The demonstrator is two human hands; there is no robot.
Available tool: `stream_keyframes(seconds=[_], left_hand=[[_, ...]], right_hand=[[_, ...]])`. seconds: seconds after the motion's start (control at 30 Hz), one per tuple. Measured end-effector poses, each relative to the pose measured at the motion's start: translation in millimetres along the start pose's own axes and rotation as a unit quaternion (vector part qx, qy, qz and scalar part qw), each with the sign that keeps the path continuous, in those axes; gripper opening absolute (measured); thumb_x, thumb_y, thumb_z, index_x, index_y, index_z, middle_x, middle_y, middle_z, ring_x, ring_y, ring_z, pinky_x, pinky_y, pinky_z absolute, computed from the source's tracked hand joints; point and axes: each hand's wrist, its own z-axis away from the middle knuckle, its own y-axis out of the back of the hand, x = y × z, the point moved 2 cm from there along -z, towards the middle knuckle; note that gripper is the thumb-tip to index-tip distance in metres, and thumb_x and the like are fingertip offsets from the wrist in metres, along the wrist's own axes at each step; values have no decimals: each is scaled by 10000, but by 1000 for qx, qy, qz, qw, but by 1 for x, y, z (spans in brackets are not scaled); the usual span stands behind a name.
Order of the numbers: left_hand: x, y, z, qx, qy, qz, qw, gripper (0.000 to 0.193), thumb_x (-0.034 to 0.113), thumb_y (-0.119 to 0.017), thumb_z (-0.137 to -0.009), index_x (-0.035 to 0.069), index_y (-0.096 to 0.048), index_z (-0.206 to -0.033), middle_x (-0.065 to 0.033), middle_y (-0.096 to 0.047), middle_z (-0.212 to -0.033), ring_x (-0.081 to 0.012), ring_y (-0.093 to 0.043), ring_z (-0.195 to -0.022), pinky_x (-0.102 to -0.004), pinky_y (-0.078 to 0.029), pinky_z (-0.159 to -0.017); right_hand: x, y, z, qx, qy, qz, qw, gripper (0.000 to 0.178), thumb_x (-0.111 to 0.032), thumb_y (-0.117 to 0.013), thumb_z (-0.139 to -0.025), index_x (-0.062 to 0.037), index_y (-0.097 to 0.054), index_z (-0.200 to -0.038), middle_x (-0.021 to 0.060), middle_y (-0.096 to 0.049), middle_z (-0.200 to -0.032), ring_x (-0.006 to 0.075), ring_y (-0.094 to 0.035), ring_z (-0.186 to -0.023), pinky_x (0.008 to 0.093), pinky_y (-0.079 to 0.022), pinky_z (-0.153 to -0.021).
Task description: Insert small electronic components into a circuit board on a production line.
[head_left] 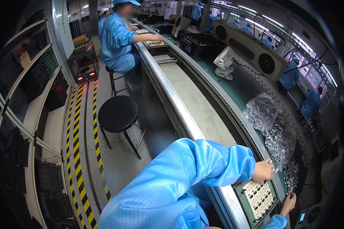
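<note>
My left hand, at the end of a blue checked sleeve, hovers over the far edge of a cream circuit board panel with dark components. Its fingers are closed around a small white part. The panel lies in a green tray frame on the conveyor line. To the right of the panel is my right hand, its fingertips pinched together beside a heap of small white wired parts. What those fingertips hold, if anything, is too small to make out.
Clear plastic bags of parts lie right of the conveyor rail. Farther along stand a white fan and a black bin. A co-worker sits up the line. A black stool and shelves are left.
</note>
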Motion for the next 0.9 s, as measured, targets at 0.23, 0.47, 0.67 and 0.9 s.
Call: stream_keyframes(seconds=[0.23, 0.47, 0.67, 0.9], left_hand=[[0, -4, 2, 30, 16, 25, 999, 132, 243, -711, -761, 120, -726, -806, -2, -651, -895, -246, -527, -1031, -499, -335, -936], [4, -4, -1, 28, 23, 18, 999, 127, 266, -715, -767, 146, -731, -804, 3, -659, -892, -246, -537, -1032, -501, -339, -927], [-2, -4, 3, 46, -17, 8, 999, 127, 293, -689, -762, 176, -734, -785, -26, -652, -878, -277, -554, -1017, -533, -368, -895], [-5, -5, 3, 30, -61, 52, 996, 142, 319, -692, -736, 195, -737, -787, -33, -659, -896, -303, -556, -1029, -601, -369, -909]], right_hand=[[6, 1, 1, 45, 23, 37, 998, 158, -208, -622, -944, -69, -666, -1006, 100, -674, -1031, 342, -630, -995, 443, -472, -817], [56, -3, -19, 92, 26, -227, 969, 222, -196, -603, -1007, 13, -642, -1074, 97, -671, -951, 195, -610, -865, 328, -504, -814], [75, -9, -34, 54, -6, -331, 942, 316, -306, -554, -1045, -33, -631, -1187, 49, -640, -994, 141, -576, -866, 281, -468, -797], [89, -3, -35, 61, 0, -371, 927, 343, -276, -554, -1047, 2, -616, -1236, 66, -631, -1162, 164, -582, -1053, 293, -451, -945]])
